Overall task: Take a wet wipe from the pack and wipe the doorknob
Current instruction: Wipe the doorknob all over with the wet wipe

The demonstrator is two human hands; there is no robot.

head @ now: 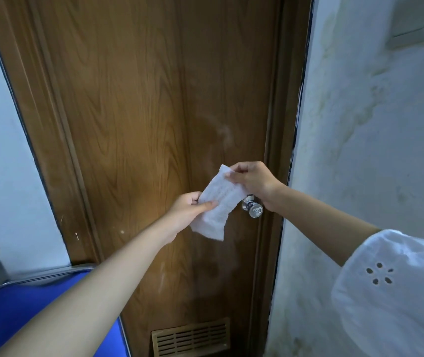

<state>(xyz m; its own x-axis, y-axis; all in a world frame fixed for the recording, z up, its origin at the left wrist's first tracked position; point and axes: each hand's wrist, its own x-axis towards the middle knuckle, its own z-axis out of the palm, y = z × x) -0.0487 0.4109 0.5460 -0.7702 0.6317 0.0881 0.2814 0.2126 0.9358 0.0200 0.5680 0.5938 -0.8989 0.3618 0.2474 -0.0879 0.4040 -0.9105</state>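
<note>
We hold the thin white rectangular wet wipe (217, 205) stretched slantwise just in front of the round polished metal doorknob (252, 207), our landmark. Our left hand (189, 211) pinches the wipe's lower-left edge between thumb and fingers, left of the knob; our right hand (252, 180) pinches the upper corner, just above the knob. Both hands are closed on the wipe, which hangs slack below the left grip.

We judge the step in hand to be spreading the sheet before wiping. To do it well, we should lay the open middle of the wipe over the knob's face, cup one hand round it and twist, so the neck behind gets cleaned too.

Behind the knob stands the brown wood-grain door (141, 124), with a slatted vent (191, 336) far below. Right of the knob runs the rough, stained white wall (373, 150). Down and left sits a blue chair with a metal frame (25, 300), well apart. Nothing blocks the knob; only our own right wrist crowds it. The pack is not in view.
</note>
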